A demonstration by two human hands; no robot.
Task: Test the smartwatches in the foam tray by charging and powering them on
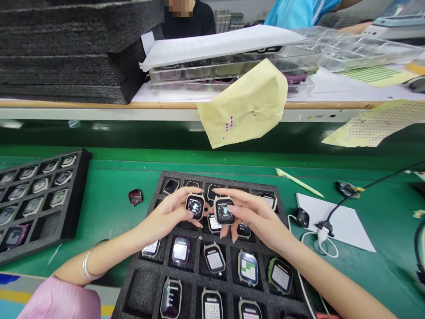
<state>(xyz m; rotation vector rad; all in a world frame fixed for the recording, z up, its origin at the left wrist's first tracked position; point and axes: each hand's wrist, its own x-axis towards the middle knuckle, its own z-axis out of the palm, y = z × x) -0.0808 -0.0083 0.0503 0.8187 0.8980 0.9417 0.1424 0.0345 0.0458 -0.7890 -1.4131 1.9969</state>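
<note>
My left hand (pixel 177 207) is closed around a smartwatch body (pixel 195 206) without a strap, its screen lit with a clock face. Close beside it, my right hand (pixel 252 213) grips a second smartwatch body (pixel 224 211) that shows a similar lit dial, its thumb at the screen's edge. Both are held above a black foam tray (pixel 136 290). Set in the tray's square pockets are several more watch bodies, among them a purple-rimmed one (pixel 181 250) and a green-rimmed one (pixel 280 275), many with lit screens. My hands hide part of the tray's upper rows.
Another foam tray of watches (pixel 77 212) lies at the left. A loose dark-red watch (pixel 135 197) sits between the trays. To the right are a green pen (pixel 299 182), white paper (pixel 352 226) and cables (pixel 335 252). A shelf edge (pixel 133 115) with hanging yellow paper (pixel 247 106) runs across.
</note>
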